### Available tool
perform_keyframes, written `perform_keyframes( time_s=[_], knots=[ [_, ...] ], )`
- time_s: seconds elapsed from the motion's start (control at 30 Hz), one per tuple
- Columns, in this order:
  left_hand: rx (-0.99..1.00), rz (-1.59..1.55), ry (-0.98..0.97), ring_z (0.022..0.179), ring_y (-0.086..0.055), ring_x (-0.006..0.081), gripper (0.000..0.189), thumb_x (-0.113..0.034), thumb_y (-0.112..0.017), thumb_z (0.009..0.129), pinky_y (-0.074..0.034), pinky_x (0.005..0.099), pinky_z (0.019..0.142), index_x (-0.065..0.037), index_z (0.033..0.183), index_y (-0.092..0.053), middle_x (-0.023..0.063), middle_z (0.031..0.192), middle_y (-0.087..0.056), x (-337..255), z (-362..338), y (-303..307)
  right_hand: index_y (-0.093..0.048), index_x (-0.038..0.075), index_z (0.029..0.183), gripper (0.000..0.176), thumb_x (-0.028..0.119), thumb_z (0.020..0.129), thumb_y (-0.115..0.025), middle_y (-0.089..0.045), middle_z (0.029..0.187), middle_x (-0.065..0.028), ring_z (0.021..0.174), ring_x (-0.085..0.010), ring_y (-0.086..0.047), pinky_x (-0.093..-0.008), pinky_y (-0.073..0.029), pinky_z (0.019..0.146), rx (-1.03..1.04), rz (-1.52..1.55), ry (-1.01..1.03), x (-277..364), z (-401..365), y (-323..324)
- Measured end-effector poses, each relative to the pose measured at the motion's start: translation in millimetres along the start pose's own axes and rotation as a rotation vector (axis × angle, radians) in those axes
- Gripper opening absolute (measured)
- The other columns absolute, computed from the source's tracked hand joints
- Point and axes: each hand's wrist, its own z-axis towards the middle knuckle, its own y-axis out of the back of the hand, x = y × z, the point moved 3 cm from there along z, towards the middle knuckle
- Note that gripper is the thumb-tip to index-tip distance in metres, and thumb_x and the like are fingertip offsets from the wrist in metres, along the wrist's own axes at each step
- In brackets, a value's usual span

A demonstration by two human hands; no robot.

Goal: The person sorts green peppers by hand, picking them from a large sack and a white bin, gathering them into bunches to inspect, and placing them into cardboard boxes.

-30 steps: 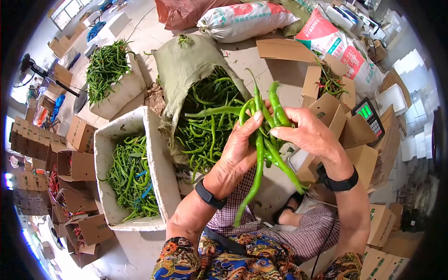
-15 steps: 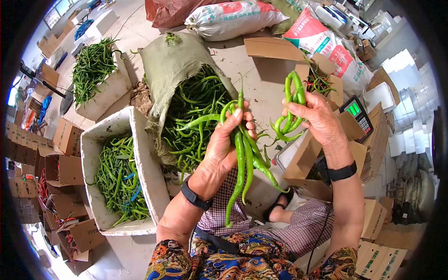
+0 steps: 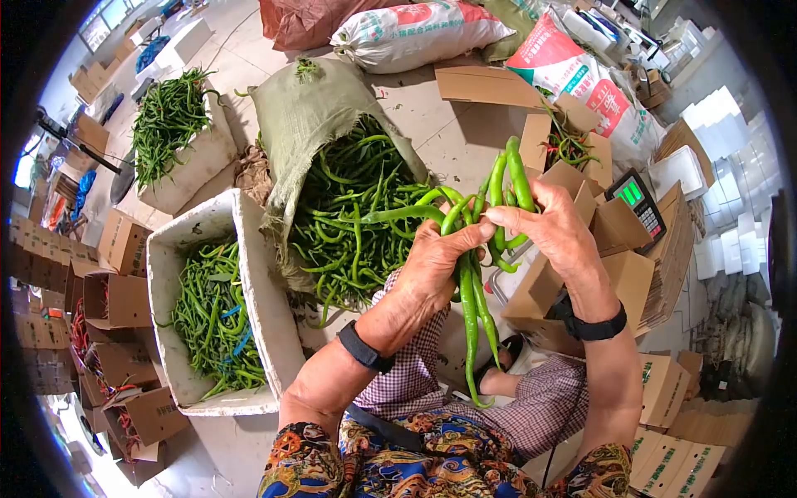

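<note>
**Long, slender green peppers (image 3: 471,319) between your left hand (image 3: 433,259) and right hand (image 3: 554,224)**

Your left hand is closed around a bunch: some peppers hang below its fingers, while others poke out to its left. Your right hand pinches a bunch between thumb and fingers; these peppers stand up past the fingertips, with curled ends underneath. Your 2 thumbs are nearly touching, and where the bunches overlap you cannot tell which hand holds which pepper.

Beyond your left hand, an olive-green woven sack (image 3: 311,104) lies open on the pale tiled floor (image 3: 452,137), with a heap of loose green peppers (image 3: 357,236) at its mouth. To the left stands a white foam box (image 3: 270,307) of green peppers. Below your right hand sits an open brown cardboard box (image 3: 531,290), near a black digital scale (image 3: 646,214) with a green display.
</note>
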Motion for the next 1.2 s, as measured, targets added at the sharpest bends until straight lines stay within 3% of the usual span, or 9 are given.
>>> perform_keyframes(
  time_s=[0.3,0.63,0.7,0.73,0.77,0.8,0.83,0.93,1.2],
  knots=[
    [0.006,0.112,0.012,0.071,-0.059,0.0105,0.031,-0.006,-0.073,0.081,-0.051,0.0249,0.063,-0.008,0.109,-0.059,0.0026,0.091,-0.065,13,-3,2,-0.063,0.004,0.094,0.019,0.018,0.084,-0.071,-0.058,0.077,0.0036,0.068,-0.0043,-0.052,-0.0225,-0.046,0.061,0.04,-0.036,-0.048,-5,-7,1],
    [0.185,-0.437,0.009,0.079,-0.052,0.017,0.03,-0.019,-0.059,0.091,-0.047,0.0291,0.071,-0.004,0.118,-0.055,0.0062,0.092,-0.059,5,-2,30,-0.058,0.008,0.108,0.03,0.029,0.088,-0.067,-0.056,0.086,0.0039,0.072,-0.0047,-0.053,-0.0178,-0.036,0.054,-0.365,-0.023,0.103,66,2,45],
    [0.188,-0.422,0.007,0.078,-0.054,0.0168,0.031,-0.019,-0.058,0.091,-0.049,0.0308,0.071,-0.005,0.118,-0.054,0.0066,0.09,-0.059,6,-3,27,-0.061,0.006,0.109,0.029,0.023,0.086,-0.067,-0.06,0.085,-0.0012,0.072,-0.0109,-0.058,-0.0246,-0.049,0.069,-0.167,0.261,0.23,116,-1,-2],
    [0.185,-0.42,0.006,0.076,-0.056,0.0166,0.03,-0.018,-0.057,0.092,-0.051,0.0314,0.071,-0.005,0.119,-0.052,0.0067,0.088,-0.059,6,-5,23,-0.057,0.003,0.117,0.04,0.029,0.089,-0.066,-0.06,0.096,-0.0022,0.08,-0.0076,-0.06,-0.014,-0.04,0.053,-0.016,0.106,0.31,133,1,-24],
    [0.188,-0.416,0.011,0.076,-0.056,0.0166,0.03,-0.018,-0.057,0.092,-0.051,0.0314,0.071,-0.005,0.119,-0.052,0.0067,0.088,-0.059,9,-6,21,-0.055,0.004,0.124,0.046,0.032,0.088,-0.065,-0.061,0.107,-0.0058,0.088,-0.0103,-0.062,-0.0177,-0.048,0.061,0.051,-0.577,0.967,141,3,-45],
    [0.072,-0.433,0.015,0.077,-0.056,0.0174,0.031,-0.018,-0.058,0.091,-0.051,0.0329,0.072,-0.005,0.118,-0.053,0.0068,0.088,-0.059,12,-8,22,-0.054,0.007,0.128,0.048,0.034,0.089,-0.064,-0.061,0.115,-0.0077,0.095,-0.0123,-0.062,-0.023,-0.052,0.069,0.447,-0.069,0.76,160,8,-81],
    [-0.046,-0.449,0.02,0.077,-0.056,0.0182,0.031,-0.018,-0.059,0.089,-0.051,0.0344,0.073,-0.004,0.117,-0.054,0.0068,0.087,-0.059,13,-10,25,-0.055,0.007,0.128,0.049,0.036,0.09,-0.063,-0.063,0.115,-0.007,0.098,-0.0121,-0.062,-0.0265,-0.052,0.072,0.453,-0.32,0.435,176,0,-88],
    [0.324,-0.636,0.012,0.072,-0.051,0.0166,0.028,-0.018,-0.061,0.086,-0.046,0.0311,0.067,-0.004,0.11,-0.056,0.0057,0.082,-0.058,-2,-21,30,-0.057,0.006,0.125,0.045,0.036,0.092,-0.061,-0.064,0.113,-0.0062,0.095,-0.0108,-0.061,-0.0253,-0.05,0.071,0.486,-0.193,0.369,149,15,-73],
    [0.496,-0.521,0.091,0.06,-0.039,0.0104,0.03,-0.03,-0.061,0.088,-0.036,0.025,0.055,-0.006,0.104,-0.054,-0.0008,0.065,-0.045,-2,-39,15,-0.054,0.005,0.127,0.035,0.02,0.096,-0.053,-0.063,0.112,-0.0019,0.097,-0.0099,-0.057,-0.0298,-0.047,0.085,0.524,-0.259,0.198,-9,13,-19]
  ],
)
